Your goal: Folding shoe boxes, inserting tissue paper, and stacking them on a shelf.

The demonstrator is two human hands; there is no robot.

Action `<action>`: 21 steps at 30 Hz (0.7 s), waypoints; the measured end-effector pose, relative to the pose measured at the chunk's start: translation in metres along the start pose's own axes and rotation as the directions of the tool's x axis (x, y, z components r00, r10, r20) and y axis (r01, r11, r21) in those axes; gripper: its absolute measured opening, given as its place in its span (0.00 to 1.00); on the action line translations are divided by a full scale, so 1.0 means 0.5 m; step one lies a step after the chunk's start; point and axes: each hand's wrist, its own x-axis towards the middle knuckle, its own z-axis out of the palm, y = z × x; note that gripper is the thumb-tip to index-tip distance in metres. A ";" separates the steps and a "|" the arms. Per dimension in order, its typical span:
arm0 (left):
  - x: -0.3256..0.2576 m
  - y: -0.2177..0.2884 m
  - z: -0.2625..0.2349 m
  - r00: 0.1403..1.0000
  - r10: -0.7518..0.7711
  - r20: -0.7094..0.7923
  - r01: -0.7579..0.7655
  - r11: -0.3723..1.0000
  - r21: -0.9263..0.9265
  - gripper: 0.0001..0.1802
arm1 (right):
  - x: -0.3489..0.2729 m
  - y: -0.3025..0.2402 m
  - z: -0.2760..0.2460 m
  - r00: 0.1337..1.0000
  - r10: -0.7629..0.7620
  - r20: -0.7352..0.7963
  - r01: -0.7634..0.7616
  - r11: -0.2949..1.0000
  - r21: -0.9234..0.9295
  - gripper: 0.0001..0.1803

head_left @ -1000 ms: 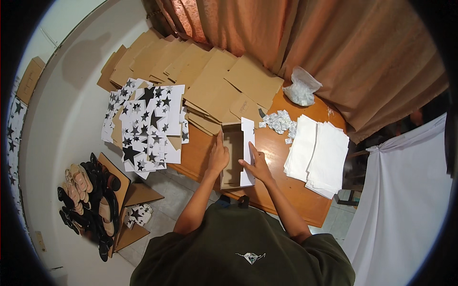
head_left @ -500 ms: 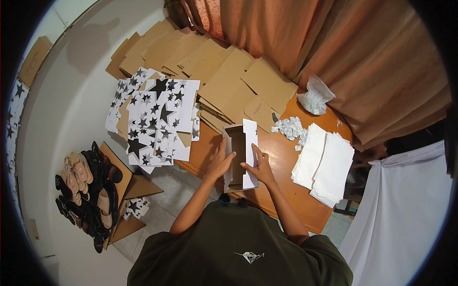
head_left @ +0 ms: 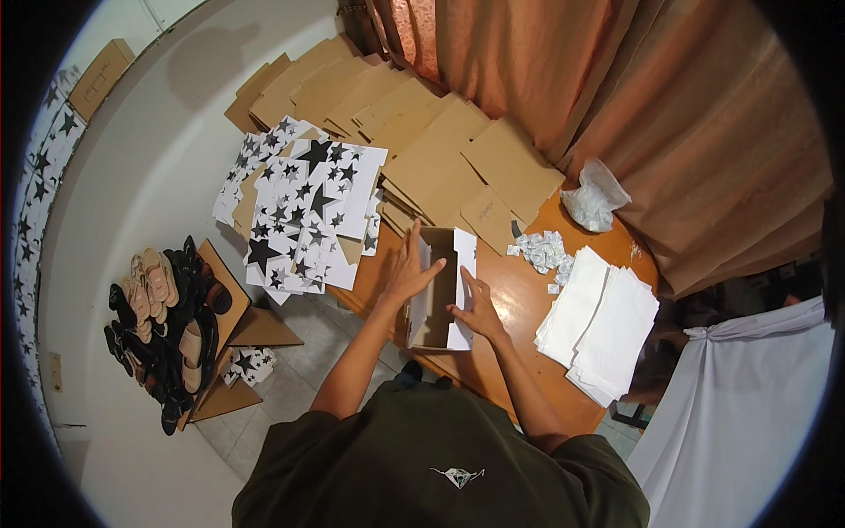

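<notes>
An open cardboard box (head_left: 431, 327), white outside and brown inside, stands at the table's near edge in front of me. Along its left wall lies my left hand (head_left: 409, 271), fingers stretched out and thumb apart, reaching over the rim. My right hand (head_left: 478, 310) grips the right wall, thumb on the inner side and fingers outside. A white flap with notched ends runs along that right side. The box's far and near ends look raised; its underside is hidden.
Brown cardboard sheets (head_left: 431, 163) and star-printed white sheets (head_left: 304, 211) cover the table's far and left parts. Small white packets (head_left: 541, 251), a plastic bag (head_left: 596, 198) and stacked white paper (head_left: 598, 321) lie right. Shoes (head_left: 167, 326) sit on cardboard at lower left.
The box looks wider open, its inside showing more. My left hand has loosened, with fingers straighter and thumb farther out. The whole view has shifted slightly.
</notes>
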 end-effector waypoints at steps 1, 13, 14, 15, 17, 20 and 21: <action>0.006 0.003 -0.001 0.996 0.091 -0.016 -0.091 0.996 0.009 0.52 | 0.001 0.001 -0.005 0.998 0.021 0.056 -0.021 1.000 -0.008 0.56; 0.025 -0.041 -0.033 1.000 -0.008 -0.001 0.008 0.985 0.174 0.54 | 0.017 -0.004 -0.023 0.975 -0.055 0.214 0.026 0.990 0.137 0.54; 0.025 -0.038 -0.038 1.000 -0.006 0.025 0.001 0.979 0.204 0.54 | 0.020 -0.009 -0.022 0.971 -0.062 0.229 0.044 0.996 0.080 0.54; 0.025 -0.034 -0.042 1.000 -0.009 0.021 0.004 0.979 0.204 0.54 | 0.023 -0.014 -0.020 0.970 -0.064 0.233 0.046 0.996 0.080 0.54; 0.024 -0.022 -0.046 0.989 -0.063 0.133 0.026 0.965 0.260 0.55 | 0.031 -0.022 -0.014 0.960 0.085 0.266 -0.078 0.996 -0.039 0.56; -0.001 -0.017 -0.038 0.992 -0.046 0.115 0.031 0.991 0.129 0.55 | 0.039 -0.031 -0.005 0.953 0.167 0.251 -0.135 0.981 -0.138 0.58; -0.014 -0.029 -0.037 0.993 -0.050 0.110 0.036 0.991 0.128 0.55 | 0.040 -0.037 -0.001 0.952 0.165 0.257 -0.132 0.981 -0.140 0.58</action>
